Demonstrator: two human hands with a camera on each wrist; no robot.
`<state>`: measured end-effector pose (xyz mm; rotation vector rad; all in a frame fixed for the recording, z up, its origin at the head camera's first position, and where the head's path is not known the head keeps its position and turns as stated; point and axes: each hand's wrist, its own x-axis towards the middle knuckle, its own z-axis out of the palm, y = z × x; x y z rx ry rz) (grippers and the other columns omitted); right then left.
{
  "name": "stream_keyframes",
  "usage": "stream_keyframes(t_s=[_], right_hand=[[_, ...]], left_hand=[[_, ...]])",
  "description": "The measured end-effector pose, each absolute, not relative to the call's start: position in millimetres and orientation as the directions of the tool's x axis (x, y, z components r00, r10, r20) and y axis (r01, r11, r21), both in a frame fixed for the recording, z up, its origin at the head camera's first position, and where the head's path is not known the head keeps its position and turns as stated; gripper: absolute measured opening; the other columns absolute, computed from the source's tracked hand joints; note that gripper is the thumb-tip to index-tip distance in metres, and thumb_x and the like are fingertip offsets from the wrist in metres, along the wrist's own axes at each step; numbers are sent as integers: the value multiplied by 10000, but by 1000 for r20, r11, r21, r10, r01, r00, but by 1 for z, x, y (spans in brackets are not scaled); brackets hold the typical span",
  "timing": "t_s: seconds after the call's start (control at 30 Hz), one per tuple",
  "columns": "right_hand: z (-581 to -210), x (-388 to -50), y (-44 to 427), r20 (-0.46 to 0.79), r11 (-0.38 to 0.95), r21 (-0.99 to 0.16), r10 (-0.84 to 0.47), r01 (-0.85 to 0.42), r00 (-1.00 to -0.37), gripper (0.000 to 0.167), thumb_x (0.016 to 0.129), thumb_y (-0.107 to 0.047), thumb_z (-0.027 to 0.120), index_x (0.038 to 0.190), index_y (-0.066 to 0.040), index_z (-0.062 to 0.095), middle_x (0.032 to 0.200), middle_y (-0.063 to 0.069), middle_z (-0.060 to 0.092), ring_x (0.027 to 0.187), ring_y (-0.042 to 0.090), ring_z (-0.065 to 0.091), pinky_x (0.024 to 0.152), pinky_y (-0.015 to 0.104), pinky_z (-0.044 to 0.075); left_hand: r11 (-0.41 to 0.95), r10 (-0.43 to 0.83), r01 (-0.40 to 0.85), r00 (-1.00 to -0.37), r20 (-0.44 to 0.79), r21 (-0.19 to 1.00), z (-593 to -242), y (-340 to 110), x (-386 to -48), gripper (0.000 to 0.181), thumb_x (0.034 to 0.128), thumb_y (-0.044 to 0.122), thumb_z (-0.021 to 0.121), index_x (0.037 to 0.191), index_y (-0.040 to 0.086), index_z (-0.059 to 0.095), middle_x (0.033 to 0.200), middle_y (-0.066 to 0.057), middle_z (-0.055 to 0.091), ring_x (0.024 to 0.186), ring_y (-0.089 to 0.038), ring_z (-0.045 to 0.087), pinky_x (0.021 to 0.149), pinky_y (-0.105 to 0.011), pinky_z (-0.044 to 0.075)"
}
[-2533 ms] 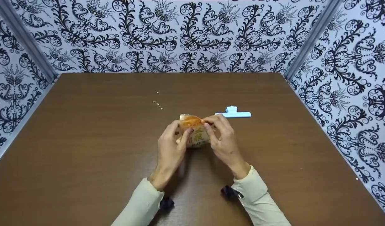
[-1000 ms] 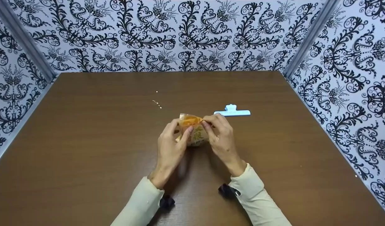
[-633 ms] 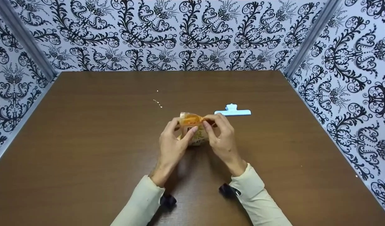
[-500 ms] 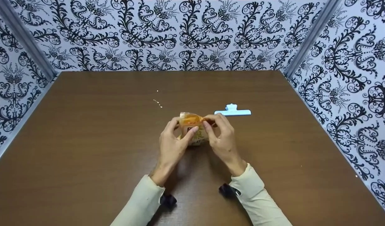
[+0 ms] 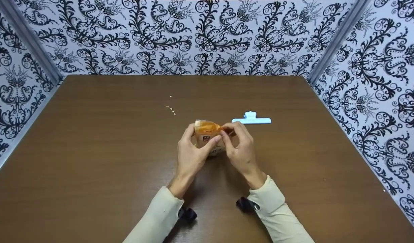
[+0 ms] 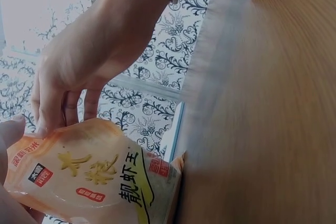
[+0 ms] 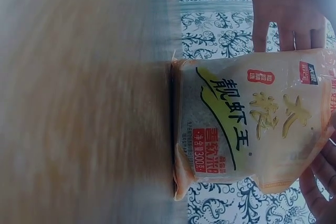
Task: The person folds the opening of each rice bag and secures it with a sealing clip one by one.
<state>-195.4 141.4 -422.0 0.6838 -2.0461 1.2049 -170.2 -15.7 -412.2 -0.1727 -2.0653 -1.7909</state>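
Note:
A small plastic bag of rice point(image 5: 207, 130), orange along its top and pale below with printed characters, stands upright on the table between both hands. Its printed front shows large in the left wrist view and the right wrist view. My left hand point(image 5: 191, 152) holds the bag's left side, thumb across the front and fingers behind. At the upper right corner, my right hand point(image 5: 240, 148) pinches the orange edge between thumb and fingers. The left thumb tip lies close to the right thumb. Fingers behind the bag are partly hidden in the head view.
A light blue bag clip point(image 5: 251, 118) lies on the brown table point(image 5: 109, 152) just beyond my right hand. Several small white crumbs point(image 5: 171, 110) are scattered behind the bag to the left. Patterned panels point(image 5: 207, 37) border the table at the back and sides.
My left thumb has slid rightward and up across the bag's front, uncovering the printed label. The left wrist has shifted slightly right. My right hand keeps its pinch on the corner.

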Motion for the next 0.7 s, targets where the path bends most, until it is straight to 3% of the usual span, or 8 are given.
stream_keyframes(t_s=[0.27,0.47,0.7], right_hand=[[-422,-197,143,762,440,-535,-117,-721,-637,74,992,-68,696,1061,-43,693,977,69,684,916,180,632,782,399,582],[-422,-195,145,756,452,-538,-115,-711,-645,81,977,-60,714,1057,-44,703,969,65,685,909,174,628,804,285,568],[-421,-195,145,762,461,-529,-112,-712,-638,83,973,-77,724,1048,-43,717,961,64,690,902,179,635,800,277,568]], left_hand=[[143,-213,373,-893,396,917,-413,-10,-170,454,825,268,905,1189,102,689,1137,-46,723,1098,-164,674,967,-364,534],[58,-232,380,-894,383,923,-412,-1,-170,428,848,223,887,1178,60,669,1130,-95,658,1046,-162,673,905,-285,565],[58,-268,374,-887,375,926,-412,3,-170,419,851,229,883,1168,65,661,1110,-92,651,996,-149,671,861,-360,586]])
